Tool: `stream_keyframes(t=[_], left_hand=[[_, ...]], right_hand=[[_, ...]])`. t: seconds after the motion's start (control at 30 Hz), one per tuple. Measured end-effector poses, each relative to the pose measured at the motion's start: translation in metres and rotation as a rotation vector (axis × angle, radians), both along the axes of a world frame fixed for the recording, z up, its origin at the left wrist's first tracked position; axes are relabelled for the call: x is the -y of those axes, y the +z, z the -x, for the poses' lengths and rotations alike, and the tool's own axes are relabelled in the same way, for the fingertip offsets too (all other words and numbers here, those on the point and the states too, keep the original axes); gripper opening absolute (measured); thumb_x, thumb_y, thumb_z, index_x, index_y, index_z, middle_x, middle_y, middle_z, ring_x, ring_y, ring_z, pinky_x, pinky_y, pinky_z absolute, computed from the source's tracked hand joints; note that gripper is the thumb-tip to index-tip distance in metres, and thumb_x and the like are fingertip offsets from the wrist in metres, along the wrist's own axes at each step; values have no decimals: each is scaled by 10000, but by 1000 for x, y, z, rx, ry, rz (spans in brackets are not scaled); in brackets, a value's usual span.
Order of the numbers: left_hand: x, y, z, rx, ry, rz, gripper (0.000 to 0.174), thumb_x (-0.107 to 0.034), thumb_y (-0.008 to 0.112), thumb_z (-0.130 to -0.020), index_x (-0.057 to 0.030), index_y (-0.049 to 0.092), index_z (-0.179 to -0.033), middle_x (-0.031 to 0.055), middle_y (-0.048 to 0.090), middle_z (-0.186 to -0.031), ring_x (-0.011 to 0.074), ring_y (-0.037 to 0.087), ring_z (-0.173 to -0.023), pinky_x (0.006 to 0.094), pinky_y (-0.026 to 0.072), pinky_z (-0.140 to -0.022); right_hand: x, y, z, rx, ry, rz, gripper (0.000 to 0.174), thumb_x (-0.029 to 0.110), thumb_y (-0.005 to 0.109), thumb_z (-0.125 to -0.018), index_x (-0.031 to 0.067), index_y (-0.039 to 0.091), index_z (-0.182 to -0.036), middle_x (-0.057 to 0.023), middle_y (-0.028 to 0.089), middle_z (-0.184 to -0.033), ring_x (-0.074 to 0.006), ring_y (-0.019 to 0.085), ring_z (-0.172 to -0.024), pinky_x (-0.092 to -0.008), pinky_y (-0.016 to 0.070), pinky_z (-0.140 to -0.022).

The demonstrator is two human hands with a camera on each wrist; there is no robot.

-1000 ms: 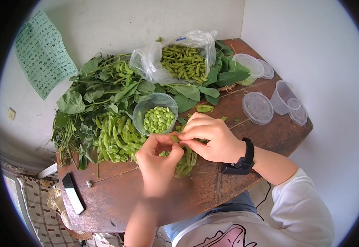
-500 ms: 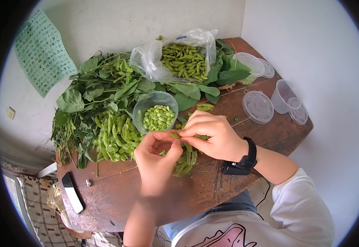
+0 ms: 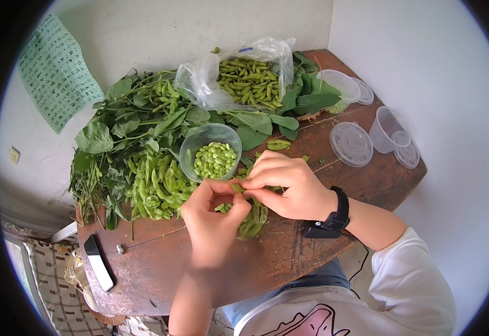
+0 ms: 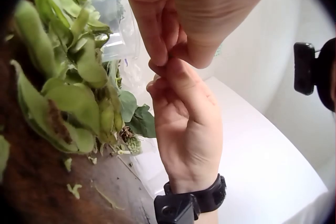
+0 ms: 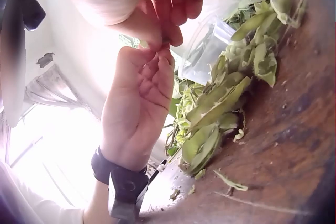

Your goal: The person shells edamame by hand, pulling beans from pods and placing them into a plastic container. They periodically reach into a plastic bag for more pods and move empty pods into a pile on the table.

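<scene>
In the head view a small green soybean pod (image 3: 237, 188) is pinched between both hands, in front of a clear plastic bowl (image 3: 187, 162). My left hand (image 3: 213, 217) grips it by thumb and fingertips. The right hand (image 3: 292, 188) pinches its other end, and the fingers of both hands meet. Most of the pod is hidden by fingers in both wrist views. Shelled green beans (image 3: 216, 160) partly fill the bowl. Split pods (image 3: 253, 225) lie on the table below the hands, and a bigger heap of pods (image 3: 156, 187) spreads to the left.
Behind the bowl stands a plastic bag (image 3: 199, 84) of whole pods, with leafy stalks (image 3: 135, 120) around it. Lids (image 3: 351, 145) and a clear cup (image 3: 380, 134) are at the right. A phone (image 3: 99, 263) lies near the wooden table's (image 3: 160, 252) left edge.
Both hands stay joined at the pod in front of the bowl, with only slight shifts of the fingers. The left hand has moved a little to the left.
</scene>
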State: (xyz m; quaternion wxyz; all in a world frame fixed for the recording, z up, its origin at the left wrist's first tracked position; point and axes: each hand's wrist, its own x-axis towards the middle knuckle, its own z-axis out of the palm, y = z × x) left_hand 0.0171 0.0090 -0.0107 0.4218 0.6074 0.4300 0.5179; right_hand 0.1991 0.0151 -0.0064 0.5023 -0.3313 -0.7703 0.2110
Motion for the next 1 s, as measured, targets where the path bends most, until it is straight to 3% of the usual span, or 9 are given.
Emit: stream_keyframes(t=[0.27, 0.4, 0.47, 0.5, 0.57, 0.67, 0.77, 1.0], left_hand=[[-3, -8, 1, -78, 16, -89, 100, 55, 717, -771, 36, 636, -827, 88, 723, -807, 132, 720, -759, 249, 558, -639], [-2, -6, 3, -83, -5, -53, 97, 59, 709, -787, 39, 636, -846, 101, 725, -855, 144, 720, -776, 246, 560, -678], [0, -3, 2, 156, -73, 124, 89, 69, 682, -818, 40, 623, -878, 114, 718, -906, 164, 716, -822, 257, 568, -741], [-1, -3, 2, 156, -74, 124, 89, 69, 682, -818, 40, 623, -878, 114, 718, -906, 164, 716, -822, 257, 568, -741], [-3, -2, 4, 244, -150, 224, 80, 85, 595, -856, 17, 585, -897, 108, 705, -931, 151, 700, -804, 273, 571, -740], [-5, -3, 4, 338, -192, 303, 62, 62, 591, -867, 15, 592, -907, 94, 693, -929, 166, 697, -806, 289, 573, -737], [-4, 3, 1, 371, -200, 306, 84, 51, 605, -873, 23, 612, -952, 91, 685, -961, 163, 688, -827, 293, 571, -740], [-3, 5, 1, 286, -194, 269, 127, -15, 657, -922, 34, 634, -1037, 99, 682, -1002, 154, 682, -830, 293, 570, -729]], right_hand=[[0, -2, 0, -43, 13, 49, 89, -38, 754, -758, -4, 702, -821, -110, 686, -821, -253, 639, -805, -358, 517, -674], [0, 0, -2, -57, 25, 104, 74, -34, 743, -771, -6, 683, -804, -112, 682, -815, -256, 632, -786, -349, 510, -677], [1, 0, -2, -51, 15, 152, 56, 0, 724, -824, -11, 671, -839, -108, 676, -806, -218, 633, -752, -325, 501, -672], [2, 2, -2, -51, 15, 152, 56, 0, 724, -824, -11, 671, -839, -108, 676, -806, -218, 633, -752, -325, 501, -672], [6, 4, 0, -167, 46, 408, 65, 32, 704, -893, -6, 653, -910, -58, 654, -827, -102, 591, -793, -284, 467, -694], [6, -2, 2, -275, 120, 482, 76, 54, 674, -927, -2, 624, -928, -33, 642, -834, -60, 561, -770, -261, 442, -658], [8, -3, 4, -128, -6, 355, 82, 56, 664, -929, -3, 607, -921, -38, 643, -831, -64, 556, -734, -244, 429, -635], [10, 3, 2, -89, -49, 294, 60, 50, 652, -935, -1, 619, -927, -27, 643, -819, -53, 545, -710, -237, 427, -608]])
